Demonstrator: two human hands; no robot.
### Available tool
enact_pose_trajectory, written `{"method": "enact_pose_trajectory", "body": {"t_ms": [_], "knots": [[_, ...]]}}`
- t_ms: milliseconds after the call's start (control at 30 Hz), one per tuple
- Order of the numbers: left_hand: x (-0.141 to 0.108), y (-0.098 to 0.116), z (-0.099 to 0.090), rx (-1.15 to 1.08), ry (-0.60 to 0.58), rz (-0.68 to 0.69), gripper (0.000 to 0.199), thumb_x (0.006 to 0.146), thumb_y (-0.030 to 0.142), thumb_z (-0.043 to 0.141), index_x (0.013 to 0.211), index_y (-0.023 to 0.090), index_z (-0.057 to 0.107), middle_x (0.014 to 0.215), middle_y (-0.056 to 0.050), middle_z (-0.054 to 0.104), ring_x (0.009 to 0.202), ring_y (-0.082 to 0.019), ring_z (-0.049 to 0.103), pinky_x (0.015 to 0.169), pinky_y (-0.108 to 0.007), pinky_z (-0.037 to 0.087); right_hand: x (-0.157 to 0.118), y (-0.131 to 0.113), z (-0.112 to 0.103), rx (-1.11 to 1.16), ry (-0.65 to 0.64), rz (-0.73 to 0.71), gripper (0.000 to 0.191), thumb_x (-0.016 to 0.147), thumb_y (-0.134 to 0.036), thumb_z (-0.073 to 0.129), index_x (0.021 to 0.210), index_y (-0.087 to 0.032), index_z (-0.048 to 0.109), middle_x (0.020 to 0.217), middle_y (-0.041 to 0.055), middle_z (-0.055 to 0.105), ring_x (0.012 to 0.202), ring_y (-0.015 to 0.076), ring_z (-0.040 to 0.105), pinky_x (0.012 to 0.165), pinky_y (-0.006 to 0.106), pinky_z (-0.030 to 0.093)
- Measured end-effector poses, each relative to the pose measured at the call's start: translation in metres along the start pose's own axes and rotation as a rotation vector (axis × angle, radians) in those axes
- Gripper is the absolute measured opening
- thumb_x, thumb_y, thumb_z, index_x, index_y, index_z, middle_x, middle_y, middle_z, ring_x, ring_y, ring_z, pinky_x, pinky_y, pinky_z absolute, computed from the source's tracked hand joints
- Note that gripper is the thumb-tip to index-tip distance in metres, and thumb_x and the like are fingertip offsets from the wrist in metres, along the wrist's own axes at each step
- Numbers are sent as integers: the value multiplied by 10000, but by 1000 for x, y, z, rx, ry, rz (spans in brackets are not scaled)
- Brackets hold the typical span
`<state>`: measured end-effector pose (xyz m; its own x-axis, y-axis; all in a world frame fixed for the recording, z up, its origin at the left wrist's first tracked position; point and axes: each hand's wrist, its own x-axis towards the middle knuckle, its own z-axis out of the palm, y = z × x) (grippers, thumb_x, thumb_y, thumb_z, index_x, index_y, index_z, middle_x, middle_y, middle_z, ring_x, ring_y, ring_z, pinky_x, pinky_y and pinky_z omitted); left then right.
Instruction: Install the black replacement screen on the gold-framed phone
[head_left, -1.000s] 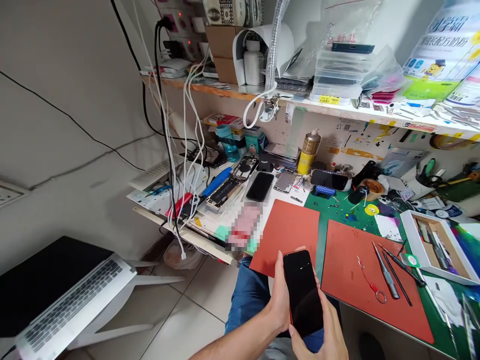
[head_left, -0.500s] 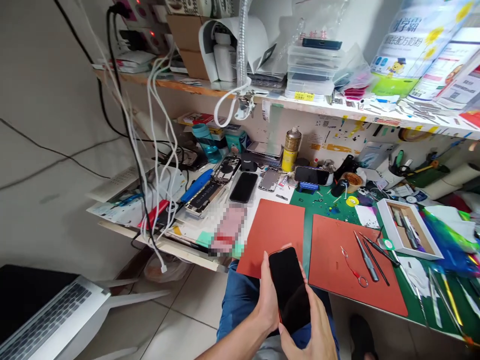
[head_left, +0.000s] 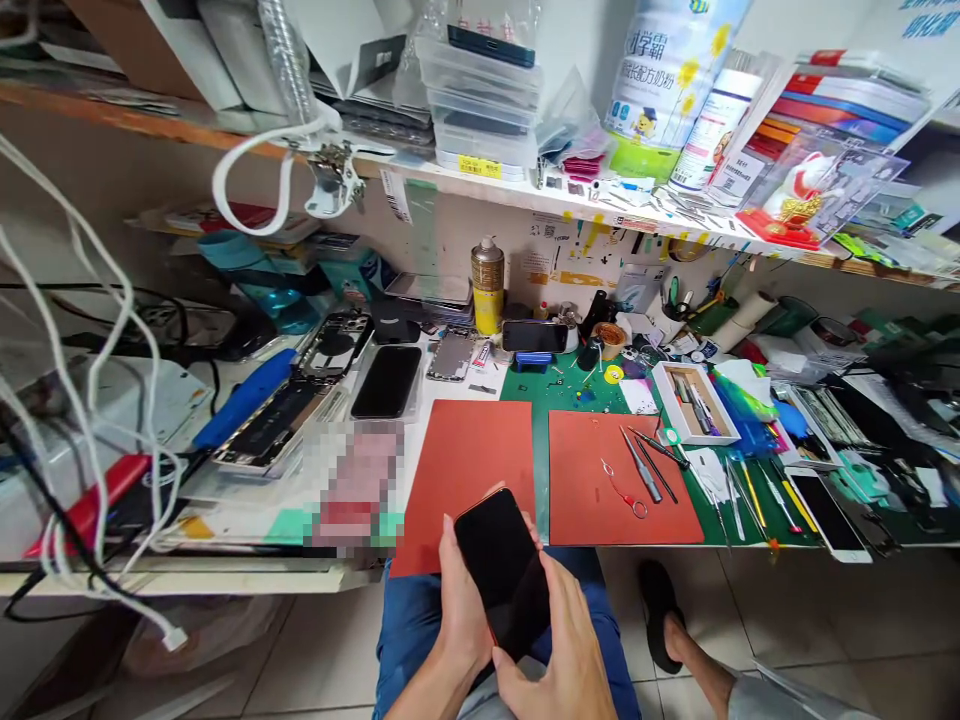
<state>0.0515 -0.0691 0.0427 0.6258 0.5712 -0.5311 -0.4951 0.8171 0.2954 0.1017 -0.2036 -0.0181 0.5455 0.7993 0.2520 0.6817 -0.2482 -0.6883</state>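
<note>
A black-screened phone [head_left: 501,570] with a reddish edge is held between both hands, above the lap at the table's front edge. My left hand [head_left: 461,600] wraps its left side, thumb along the edge. My right hand [head_left: 566,640] grips the lower right side, fingers along the edge and thumb near the bottom corner. Beyond the phone lies a red-brown mat [head_left: 472,450]. A second such mat [head_left: 574,490] to the right bears tweezers [head_left: 640,465] and a red looped tool [head_left: 622,493].
At the left are opened phone parts [head_left: 270,425], a dark phone [head_left: 386,382], a blue tool and hanging white cables [head_left: 105,300]. A spray can [head_left: 487,290] stands behind. An overhead shelf [head_left: 585,215] spans the back. Another person's foot [head_left: 660,615] shows at lower right.
The camera view has turned to the right, bringing in more of the right side of the bench. Both hands still hold the phone in much the same grip.
</note>
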Motion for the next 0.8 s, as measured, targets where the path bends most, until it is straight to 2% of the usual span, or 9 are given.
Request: {"method": "enact_pose_trajectory", "body": {"t_ms": [100,267,567,800], "knots": [[0,1,2,-1,-38,-2,628,947,740,642,1014,136,796,971,-129,799,921,-294,777,933,-433,639,0,3,-3,-9,-36,-28,1128,732,-87,766,1735,-261,282,1606,157,625,1426,396,665,1143,542,619],[1,2,2,36,-62,-9,684,949,779,600,986,122,790,928,-133,775,851,-277,753,914,-432,640,-1,2,-4,14,-22,-11,1080,754,-107,776,1729,-255,337,1617,140,620,1433,380,658,1156,522,615],[1,-1,-3,3,-40,47,581,975,705,649,1103,161,807,946,-116,782,855,-253,745,934,-424,641,0,-1,-4,35,-44,-17,1112,747,-112,753,1752,-241,296,1636,150,599,1451,387,640,1165,533,607],[2,0,-3,5,-54,28,612,975,725,630,1051,143,801,920,-121,777,829,-251,736,922,-427,642,2,-3,-4,24,-16,-34,1089,739,-98,736,1735,-226,315,1622,150,609,1435,374,654,1148,524,620]]}}
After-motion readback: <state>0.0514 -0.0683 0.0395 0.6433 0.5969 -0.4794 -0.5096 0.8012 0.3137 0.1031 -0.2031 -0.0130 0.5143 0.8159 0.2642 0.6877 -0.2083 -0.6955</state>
